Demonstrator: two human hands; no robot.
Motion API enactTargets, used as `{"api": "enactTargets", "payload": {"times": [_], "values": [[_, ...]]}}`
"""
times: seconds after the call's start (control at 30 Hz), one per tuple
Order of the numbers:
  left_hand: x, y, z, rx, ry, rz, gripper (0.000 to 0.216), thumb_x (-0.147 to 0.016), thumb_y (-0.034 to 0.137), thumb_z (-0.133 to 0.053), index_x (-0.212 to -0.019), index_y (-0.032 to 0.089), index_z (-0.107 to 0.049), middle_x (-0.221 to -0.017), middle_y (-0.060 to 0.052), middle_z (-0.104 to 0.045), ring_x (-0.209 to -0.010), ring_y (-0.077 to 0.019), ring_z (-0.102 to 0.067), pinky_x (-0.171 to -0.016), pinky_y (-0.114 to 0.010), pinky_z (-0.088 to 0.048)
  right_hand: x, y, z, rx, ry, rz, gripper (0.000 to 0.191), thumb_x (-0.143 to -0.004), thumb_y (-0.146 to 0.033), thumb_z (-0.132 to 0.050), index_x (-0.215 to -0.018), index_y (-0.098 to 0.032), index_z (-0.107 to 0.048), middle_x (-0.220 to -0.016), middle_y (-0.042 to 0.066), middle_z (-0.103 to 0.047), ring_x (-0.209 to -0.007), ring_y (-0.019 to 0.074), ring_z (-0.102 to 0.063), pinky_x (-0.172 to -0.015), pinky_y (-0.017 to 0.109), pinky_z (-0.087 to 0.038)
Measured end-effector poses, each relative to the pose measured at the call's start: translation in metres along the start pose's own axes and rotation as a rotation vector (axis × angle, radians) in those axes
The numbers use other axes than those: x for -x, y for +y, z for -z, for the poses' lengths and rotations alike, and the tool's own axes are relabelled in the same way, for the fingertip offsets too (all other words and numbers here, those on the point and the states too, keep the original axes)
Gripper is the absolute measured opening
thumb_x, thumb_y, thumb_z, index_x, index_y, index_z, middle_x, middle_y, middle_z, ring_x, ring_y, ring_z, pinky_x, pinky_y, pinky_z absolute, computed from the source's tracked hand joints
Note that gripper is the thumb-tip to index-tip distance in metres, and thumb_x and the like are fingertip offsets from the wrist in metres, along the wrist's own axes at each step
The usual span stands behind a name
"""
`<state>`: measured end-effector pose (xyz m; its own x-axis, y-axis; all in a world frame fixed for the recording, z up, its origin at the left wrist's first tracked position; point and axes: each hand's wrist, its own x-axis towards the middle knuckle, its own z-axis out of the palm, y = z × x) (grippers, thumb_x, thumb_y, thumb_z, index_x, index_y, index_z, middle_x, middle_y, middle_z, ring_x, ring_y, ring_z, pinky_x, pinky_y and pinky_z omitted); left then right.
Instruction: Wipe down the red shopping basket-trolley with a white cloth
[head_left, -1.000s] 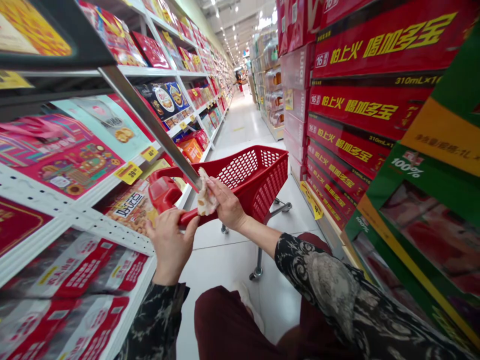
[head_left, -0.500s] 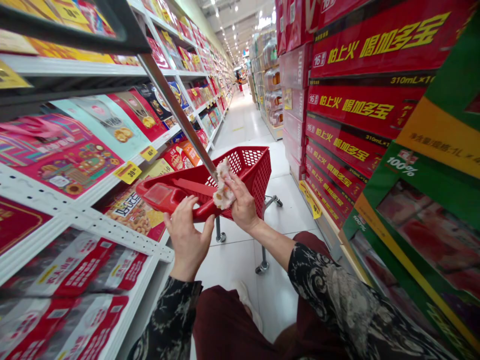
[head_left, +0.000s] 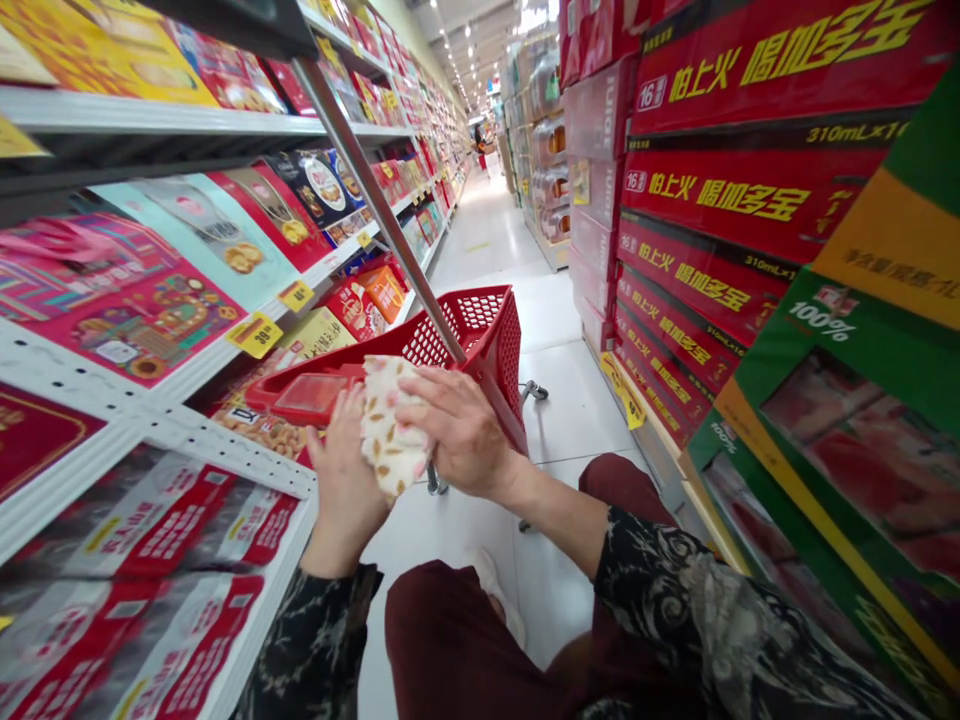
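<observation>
A white cloth (head_left: 394, 425) with brown leaf prints and pink spots is bunched under my right hand (head_left: 469, 425), whose fingers press it over the near rim of a red shopping trolley (head_left: 480, 320). Beside the cloth's left edge, my left hand (head_left: 349, 480) rests by the trolley's red front part with its fingers stretched out; the cloth hides its thumb. A metal pole (head_left: 379, 205) rises from the trolley to a black handle (head_left: 255, 25) at the upper left. The cloth covers part of the trolley rim.
Shelves of boxed and bagged snacks (head_left: 247, 240) stand close on the left. Stacked red drink cartons (head_left: 720, 195) and green juice boxes (head_left: 810, 400) line the right. A tiled aisle (head_left: 495, 240) runs ahead, with a person (head_left: 481, 145) far off. My bent knees are below.
My right hand has brought the cloth left and down, from beside the pole to against my left hand. The cloth now shows more spread. The trolley has shifted slightly left.
</observation>
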<state>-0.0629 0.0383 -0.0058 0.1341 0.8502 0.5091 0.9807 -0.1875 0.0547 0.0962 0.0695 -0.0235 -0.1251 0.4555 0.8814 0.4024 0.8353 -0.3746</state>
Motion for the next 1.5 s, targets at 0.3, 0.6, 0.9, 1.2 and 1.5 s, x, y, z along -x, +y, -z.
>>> {"api": "enactTargets", "payload": {"times": [0.3,0.6,0.9,1.2,1.5], "values": [[-0.001,0.007,-0.001,-0.025,0.015,0.046,0.07,-0.073,0.04,-0.051,-0.136,0.014,-0.031,-0.144,-0.017,-0.03,-0.136,-0.0326,-0.018,-0.108,-0.057,-0.012,-0.015,-0.007,0.01,0.017,-0.081,-0.085,0.027,-0.086,-0.014,-0.043,-0.105,-0.019,-0.062,-0.123,0.006,-0.056,-0.121,0.0169,-0.043,-0.105,0.037,-0.033],[-0.003,0.006,0.01,0.111,0.067,0.029,0.062,-0.077,0.037,-0.049,-0.133,0.016,-0.034,-0.137,-0.016,-0.042,-0.128,-0.0306,-0.037,-0.107,-0.054,-0.021,-0.017,-0.003,0.016,0.106,-0.139,-0.068,0.018,-0.087,-0.019,-0.049,-0.096,-0.021,-0.065,-0.125,0.004,-0.055,-0.123,0.0205,-0.041,-0.105,0.042,-0.031],[-0.011,0.012,0.005,-0.015,0.089,0.051,0.058,-0.077,0.039,-0.053,-0.131,0.02,-0.039,-0.139,-0.016,-0.04,-0.13,-0.0314,-0.033,-0.105,-0.056,-0.02,-0.027,0.009,0.037,0.161,-0.14,-0.124,0.014,-0.079,-0.017,-0.054,-0.089,-0.019,-0.064,-0.127,0.006,-0.051,-0.124,0.0248,-0.036,-0.106,0.048,-0.024],[-0.014,0.025,0.001,-0.026,0.086,0.0,0.058,-0.077,0.035,-0.051,-0.131,0.018,-0.04,-0.139,-0.016,-0.041,-0.13,-0.0296,-0.034,-0.106,-0.052,-0.017,-0.033,0.009,0.008,0.175,-0.18,-0.095,0.019,-0.085,-0.026,-0.049,-0.096,-0.019,-0.063,-0.127,0.006,-0.053,-0.123,0.0233,-0.038,-0.105,0.044,-0.026],[-0.012,0.035,-0.002,-0.018,0.117,-0.019,0.059,-0.076,0.036,-0.054,-0.131,0.02,-0.039,-0.138,-0.015,-0.042,-0.13,-0.0293,-0.033,-0.106,-0.051,-0.015,-0.046,0.033,0.025,0.268,-0.103,-0.242,0.026,-0.085,-0.013,-0.045,-0.106,-0.016,-0.06,-0.12,0.009,-0.056,-0.114,0.0235,-0.045,-0.1,0.042,-0.031]]}}
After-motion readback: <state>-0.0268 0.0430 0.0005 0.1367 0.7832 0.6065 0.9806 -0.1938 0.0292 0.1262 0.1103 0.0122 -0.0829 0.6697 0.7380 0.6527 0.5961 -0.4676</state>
